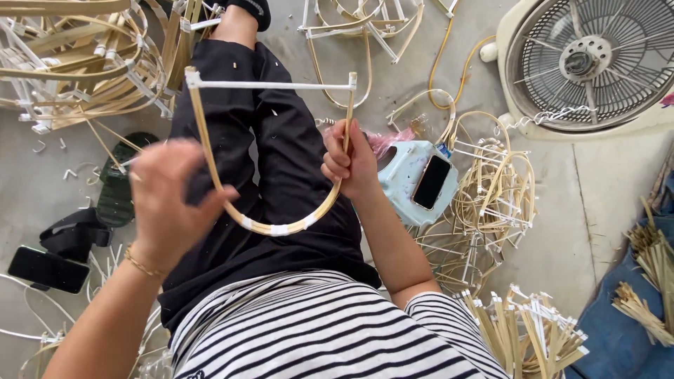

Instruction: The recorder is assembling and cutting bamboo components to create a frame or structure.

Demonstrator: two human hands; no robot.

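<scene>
Head view, read from left to right. At the far left edge I see a dark phone [48, 269] lying flat on the concrete floor [604, 189], with a green sandal [121, 184] just beyond it and a heap of finished bamboo frames [77, 63] filling the upper left corner. My left hand [172, 200] is blurred; its fingers [151, 168] appear loosely spread, and the thumb side meets the left leg of the U-shaped bamboo frame [281, 228], though I cannot tell whether they actually grip it. The frame sits over my lap, above the black trousers [281, 154]: a bent bamboo strip forming the curve at the bottom, wrapped in pale tape at its lowest point, and a straight white crossbar [270, 85] closing the top. My right hand [351, 163] is clenched around the right leg of the frame, fingers curled tight on the strip. Just right of that hand stands a pale blue plastic stool [404, 179] carrying a second phone [431, 182]. Beside it lies a tangle of bamboo loops [491, 189]. An electric fan [590, 63] lies at the upper right, and cut bamboo strips [526, 330] lie at the lower right.
</scene>
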